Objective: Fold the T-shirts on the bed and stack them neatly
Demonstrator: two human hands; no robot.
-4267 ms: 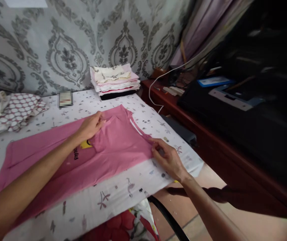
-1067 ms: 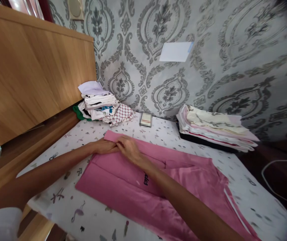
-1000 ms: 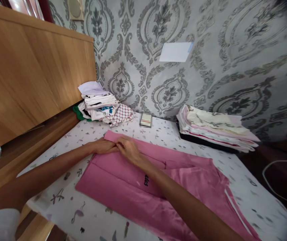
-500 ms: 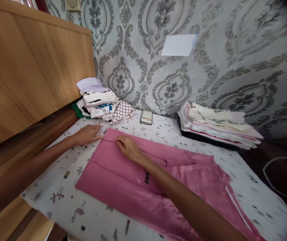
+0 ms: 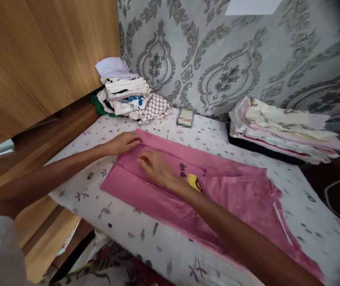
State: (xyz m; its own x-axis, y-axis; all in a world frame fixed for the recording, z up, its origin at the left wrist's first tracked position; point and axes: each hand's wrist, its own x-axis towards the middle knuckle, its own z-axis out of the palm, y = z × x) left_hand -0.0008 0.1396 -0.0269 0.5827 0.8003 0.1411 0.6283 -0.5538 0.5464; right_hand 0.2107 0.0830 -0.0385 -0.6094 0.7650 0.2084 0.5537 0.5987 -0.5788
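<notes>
A pink garment [image 5: 232,206] lies spread over the patterned white sheet, with black lettering and a yellow patch partly showing near its middle. My left hand [image 5: 125,143] is at the garment's far left corner, its fingers bent together at the edge; what they hold, if anything, is too small to make out. Just right of it, my right hand [image 5: 156,167] is over the garment's left part, fingers curled with thumb and forefinger apart and nothing visible between them. My right forearm crosses above the cloth and hides some of it.
A pile of folded clothes [image 5: 125,93] stands at the back left beside a wooden panel [image 5: 51,51]. Another folded stack [image 5: 286,131] is at the back right. Between them, near the wall, lies a small blurred item [image 5: 185,117].
My left hand has moved from the sheet onto the garment's corner. My right hand has lifted and opened slightly. More lettering and a yellow patch now show. The view has tilted down.
</notes>
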